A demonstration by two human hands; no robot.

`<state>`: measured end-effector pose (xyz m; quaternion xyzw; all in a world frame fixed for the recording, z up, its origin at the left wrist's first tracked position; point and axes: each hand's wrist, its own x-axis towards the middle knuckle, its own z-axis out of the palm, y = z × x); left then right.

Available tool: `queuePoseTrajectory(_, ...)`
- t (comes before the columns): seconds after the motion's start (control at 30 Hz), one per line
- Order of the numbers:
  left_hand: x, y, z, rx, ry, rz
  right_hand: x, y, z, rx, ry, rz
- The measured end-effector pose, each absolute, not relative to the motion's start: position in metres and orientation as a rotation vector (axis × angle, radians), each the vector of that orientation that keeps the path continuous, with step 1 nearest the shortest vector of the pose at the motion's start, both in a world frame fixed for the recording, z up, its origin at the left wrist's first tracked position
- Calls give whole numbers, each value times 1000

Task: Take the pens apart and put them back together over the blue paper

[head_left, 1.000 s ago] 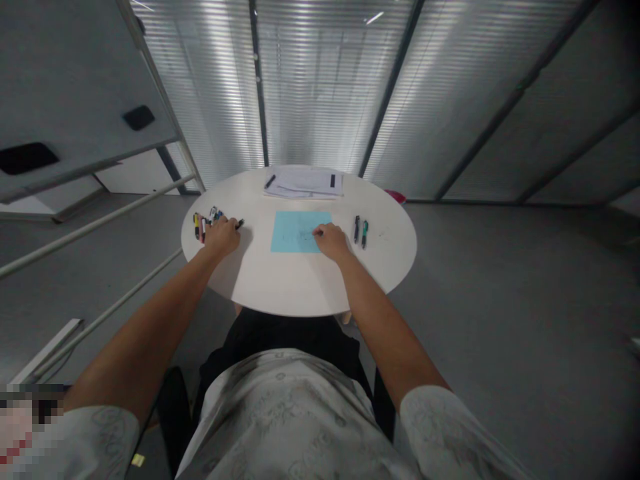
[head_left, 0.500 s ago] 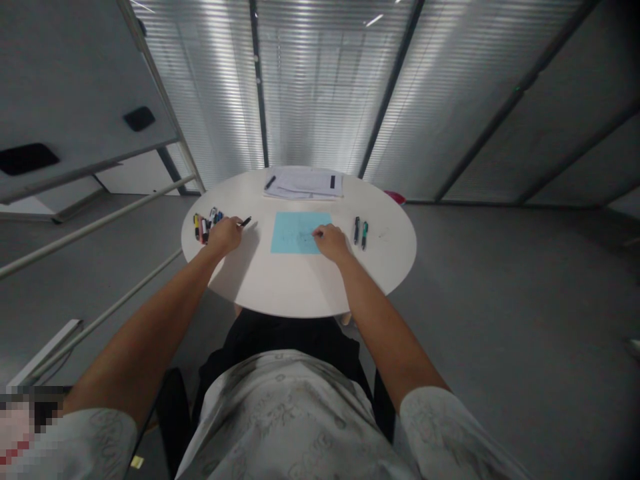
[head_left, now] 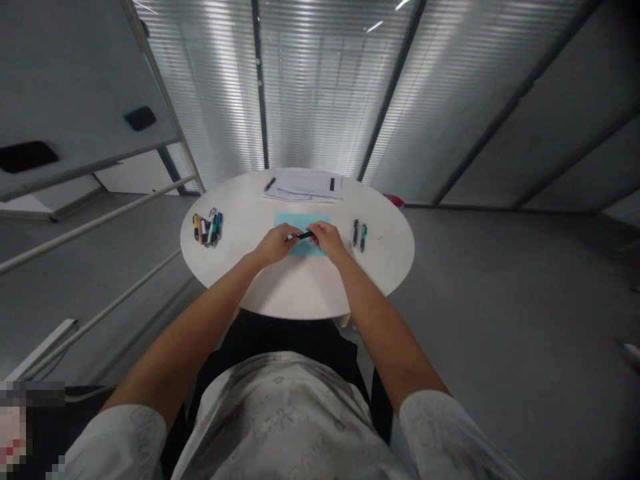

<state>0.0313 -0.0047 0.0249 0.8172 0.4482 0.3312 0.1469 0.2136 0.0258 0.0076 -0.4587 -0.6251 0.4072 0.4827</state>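
Note:
A dark pen (head_left: 303,235) is held level between my two hands, just above a light blue sheet of paper (head_left: 295,218). My left hand (head_left: 276,245) grips its left end with thumb and fingers. At the other end, the fingers of my right hand (head_left: 327,239) are closed on the pen too. The hands hide much of the sheet. Right of my right hand, two pens lie side by side on the table: a dark pen (head_left: 355,233) and a green-and-black pen (head_left: 363,238).
On the left of the white round table (head_left: 295,293) lies a group of several markers (head_left: 210,227). A stack of papers (head_left: 303,185) sits at the back, with a dark pen (head_left: 270,183) on it. A railing (head_left: 100,220) runs along the left side.
My left hand has moved right, from beside the markers to over the blue sheet, carrying the dark pen to my right hand. My right hand has stayed nearly in place.

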Motion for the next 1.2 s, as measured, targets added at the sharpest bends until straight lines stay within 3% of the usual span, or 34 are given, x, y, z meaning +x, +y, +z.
queuePoseTrajectory(0.23, 19, 0, 14, 2194, 1360, 1083, 213, 28, 10, -1125, -1386, 957)
queuePoseTrajectory(0.6, 2, 9, 4, 1297, 1185, 1428, 219, 31, 9, -1187, -1195, 1109)
queuePoseTrajectory(1.2, -7, 7, -16, 1138, 1038, 1532, 216, 22, 12, -1259, -1273, 1173)
